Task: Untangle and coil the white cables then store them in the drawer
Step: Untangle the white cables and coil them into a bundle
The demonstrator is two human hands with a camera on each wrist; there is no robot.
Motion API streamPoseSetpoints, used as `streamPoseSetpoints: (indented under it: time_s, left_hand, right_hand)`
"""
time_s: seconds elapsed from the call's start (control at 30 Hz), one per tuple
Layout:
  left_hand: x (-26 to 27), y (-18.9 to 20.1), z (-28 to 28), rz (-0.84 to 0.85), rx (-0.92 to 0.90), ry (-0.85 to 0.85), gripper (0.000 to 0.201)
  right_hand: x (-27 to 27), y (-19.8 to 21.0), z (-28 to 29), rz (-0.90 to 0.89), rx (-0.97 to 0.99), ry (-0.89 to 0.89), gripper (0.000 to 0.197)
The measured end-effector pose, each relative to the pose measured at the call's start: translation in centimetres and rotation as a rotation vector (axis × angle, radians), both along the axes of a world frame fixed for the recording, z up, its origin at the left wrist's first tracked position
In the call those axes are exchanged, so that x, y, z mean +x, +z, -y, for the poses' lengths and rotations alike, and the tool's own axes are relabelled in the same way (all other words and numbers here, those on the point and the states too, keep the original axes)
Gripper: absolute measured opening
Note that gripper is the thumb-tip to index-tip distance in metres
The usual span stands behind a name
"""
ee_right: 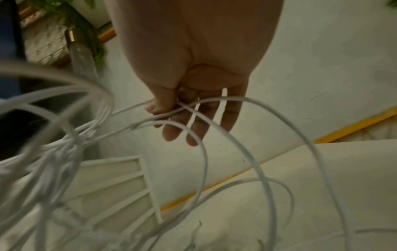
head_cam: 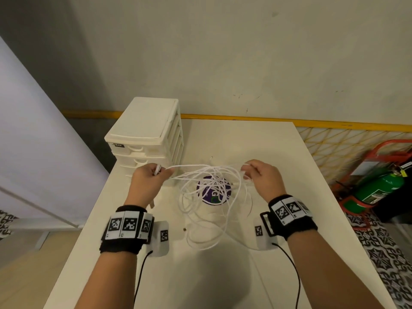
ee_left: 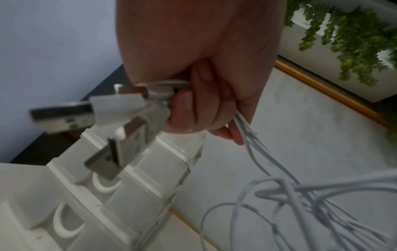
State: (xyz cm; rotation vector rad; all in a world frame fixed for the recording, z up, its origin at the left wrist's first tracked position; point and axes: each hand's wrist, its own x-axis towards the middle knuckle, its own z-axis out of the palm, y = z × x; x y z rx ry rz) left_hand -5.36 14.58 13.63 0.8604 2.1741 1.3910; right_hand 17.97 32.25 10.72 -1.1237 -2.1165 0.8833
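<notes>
I have the cables [head_cam: 207, 186] strung between both hands above the bench [head_cam: 278, 152], with most of the snarl sagging onto it over a purple sticker [head_cam: 214, 192]. My left hand [head_cam: 148, 178] is fisted around a bunch of plug ends [ee_left: 120, 110], fingers [ee_left: 193, 108] curled tight. My right hand [head_cam: 259, 175] pinches a couple of strands between thumb and forefinger, the other fingers [ee_right: 193, 132] loosely spread behind them.

The risk I see: pulling my hands further apart would likely cinch the knot in the middle instead of loosening it, because several strands cross there. The right pinch is light, so a strand could slip out and drop back into the heap. Loose loops trail toward the near bench edge and might slide off. The drawer unit [head_cam: 145, 132] stands just beyond my left hand, its drawers closed as far as I can tell; a swinging plug could knock it.
</notes>
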Motion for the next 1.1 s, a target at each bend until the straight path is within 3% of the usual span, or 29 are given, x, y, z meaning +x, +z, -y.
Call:
streamPoseSetpoints:
  time_s: [0.13, 0.23, 0.33, 0.37, 0.43, 0.53, 0.67, 0.77, 0.97, 1.1]
  left_hand:
    - [-1.1, 0.5, 0.7, 0.065, -0.013, 0.002, 0.028]
    - [-1.1, 0.1, 0.8, 0.079, -0.030, 0.004, 0.032]
    - [0.2, -0.6, 0.1, 0.102, -0.020, -0.037, 0.047]
    - [0.8, -0.8, -0.2, 0.093, -0.020, -0.068, 0.049]
    - [1.9, -1.1, -0.7, 0.089, -0.030, -0.118, 0.046]
    - [3.2, -1.3, -1.1, 0.121, -0.017, -0.145, 0.041]
    - [4.0, -0.2, -1.4, 0.220, 0.116, -0.149, 0.036]
    - [3.0, 0.3, -1.0, 0.191, 0.130, -0.108, 0.039]
    - [0.5, -0.5, 0.7, 0.179, 0.094, 0.072, 0.042]
    - [-1.3, 0.5, 1.9, 0.130, 0.044, 0.189, 0.032]
  right_hand:
    - [1.7, 0.3, -1.9, -0.064, 0.068, -0.165, 0.020]
    - [2.2, -0.8, -2.4, 0.042, 0.080, -0.212, 0.024]
    - [1.0, -2.0, -1.6, 0.341, -0.017, -0.058, 0.035]
    - [0.5, -2.0, -0.8, 0.337, -0.019, 0.016, 0.045]
    - [-0.5, -1.0, 1.1, 0.146, 0.068, 0.138, 0.054]
    - [-2.0, 0.3, 3.7, -0.086, 0.118, 0.307, 0.043]
    - [-3.0, -1.5, 4.4, 0.182, -0.128, 0.424, 0.041]
    - [-2.0, -2.6, 3.7, 0.250, -0.144, 0.267, 0.025]
    - [0.6, -2.3, 0.2, 0.394, 0.206, -0.058, 0.012]
    - [3.2, -2.9, -1.5, 0.401, 0.163, -0.357, 0.030]
